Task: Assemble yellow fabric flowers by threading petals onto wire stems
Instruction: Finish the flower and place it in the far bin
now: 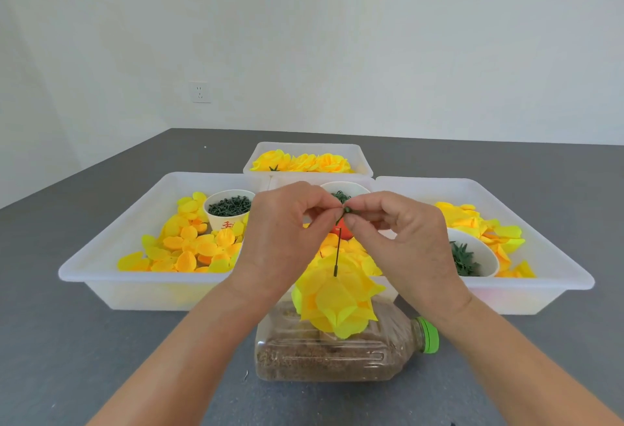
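Both hands meet above the desk (84,341): the left hand (287,233) and right hand (398,236) have their fingers (332,214) pinching a small green calyx piece (347,211) at the top of the wire stem (338,250). Below the fingers, the stem runs down into the yellow flower (334,300), propped on a grain-filled bottle (337,354). To seat it well, keep the stem straight and slide the piece down evenly until it is snug against the petals.

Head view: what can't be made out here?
- Green piece pinched between the left hand and right hand: mostly covered by fingertips; its shape is unclear.
- Middle cup: largely hidden behind both hands.
- Red print on the left cup: too small to read.
- Bottle: top hidden by the yellow flower.
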A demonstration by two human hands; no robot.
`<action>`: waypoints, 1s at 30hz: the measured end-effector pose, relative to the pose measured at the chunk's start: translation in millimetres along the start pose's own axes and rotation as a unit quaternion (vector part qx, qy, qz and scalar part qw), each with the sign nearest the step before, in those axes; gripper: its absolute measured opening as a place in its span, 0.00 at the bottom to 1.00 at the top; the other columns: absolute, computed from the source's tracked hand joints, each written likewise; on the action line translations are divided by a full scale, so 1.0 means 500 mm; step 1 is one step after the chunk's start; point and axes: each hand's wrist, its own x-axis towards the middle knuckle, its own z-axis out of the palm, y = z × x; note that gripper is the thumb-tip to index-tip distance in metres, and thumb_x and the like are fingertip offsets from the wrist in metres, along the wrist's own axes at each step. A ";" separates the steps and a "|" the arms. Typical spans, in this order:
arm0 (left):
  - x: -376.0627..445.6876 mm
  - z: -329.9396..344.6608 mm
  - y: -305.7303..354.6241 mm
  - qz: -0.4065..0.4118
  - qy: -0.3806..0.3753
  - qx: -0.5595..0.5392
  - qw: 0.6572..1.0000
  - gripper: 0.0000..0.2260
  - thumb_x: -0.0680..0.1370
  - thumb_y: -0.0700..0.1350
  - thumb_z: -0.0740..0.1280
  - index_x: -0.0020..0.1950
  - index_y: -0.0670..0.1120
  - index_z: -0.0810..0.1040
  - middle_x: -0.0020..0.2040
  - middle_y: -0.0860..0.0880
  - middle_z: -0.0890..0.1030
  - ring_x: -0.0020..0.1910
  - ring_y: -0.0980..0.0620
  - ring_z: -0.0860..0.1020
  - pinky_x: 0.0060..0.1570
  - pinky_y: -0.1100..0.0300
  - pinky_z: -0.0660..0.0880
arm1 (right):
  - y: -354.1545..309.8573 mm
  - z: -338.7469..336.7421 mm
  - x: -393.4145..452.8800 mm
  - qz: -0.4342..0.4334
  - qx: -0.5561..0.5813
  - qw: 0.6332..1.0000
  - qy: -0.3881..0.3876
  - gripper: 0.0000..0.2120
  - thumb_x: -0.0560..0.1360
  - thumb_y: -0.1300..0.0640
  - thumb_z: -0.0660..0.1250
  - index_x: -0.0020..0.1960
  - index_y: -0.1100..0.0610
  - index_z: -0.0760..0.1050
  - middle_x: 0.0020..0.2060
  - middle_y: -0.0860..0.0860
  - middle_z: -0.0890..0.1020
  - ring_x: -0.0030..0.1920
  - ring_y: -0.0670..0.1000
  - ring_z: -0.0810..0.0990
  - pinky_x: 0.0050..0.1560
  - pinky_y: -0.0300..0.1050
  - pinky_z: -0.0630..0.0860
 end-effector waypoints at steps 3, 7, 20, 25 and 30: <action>-0.008 0.001 -0.009 0.035 0.027 -0.003 0.999 0.03 0.70 0.35 0.73 0.40 0.42 0.84 0.35 0.53 0.81 0.37 0.59 0.78 0.36 0.74 0.72 | 0.000 -0.002 0.002 0.083 0.138 0.986 -0.036 0.10 0.72 0.66 0.69 0.42 0.52 0.81 0.32 0.43 0.84 0.35 0.41 0.82 0.36 0.30 0.74; -0.022 0.002 -0.017 0.050 0.033 -0.020 0.998 0.04 0.69 0.34 0.73 0.41 0.42 0.83 0.37 0.54 0.81 0.39 0.61 0.79 0.41 0.76 0.70 | 0.003 -0.009 -0.001 0.127 0.219 0.966 -0.050 0.08 0.68 0.68 0.70 0.42 0.56 0.81 0.33 0.48 0.85 0.35 0.44 0.83 0.36 0.32 0.76; -0.050 0.000 -0.036 0.022 0.014 -0.074 0.997 0.03 0.68 0.36 0.71 0.41 0.40 0.83 0.39 0.53 0.81 0.42 0.60 0.80 0.44 0.72 0.73 | 0.009 -0.004 -0.017 0.147 0.222 0.960 -0.084 0.15 0.64 0.74 0.72 0.43 0.57 0.81 0.39 0.50 0.85 0.42 0.49 0.83 0.45 0.41 0.80; -0.049 -0.001 -0.032 0.038 0.023 -0.067 0.997 0.03 0.67 0.35 0.71 0.39 0.39 0.83 0.40 0.53 0.81 0.41 0.60 0.79 0.44 0.71 0.73 | 0.006 -0.004 -0.020 0.109 0.208 0.969 -0.077 0.11 0.63 0.69 0.74 0.42 0.57 0.82 0.41 0.51 0.85 0.45 0.49 0.83 0.49 0.43 0.80; -0.051 0.000 -0.030 0.056 0.018 -0.053 0.997 0.02 0.68 0.35 0.71 0.39 0.38 0.83 0.39 0.51 0.81 0.40 0.59 0.79 0.43 0.69 0.75 | 0.006 -0.006 -0.028 0.111 0.227 0.966 -0.064 0.08 0.63 0.62 0.72 0.43 0.59 0.81 0.42 0.52 0.86 0.45 0.47 0.83 0.46 0.36 0.77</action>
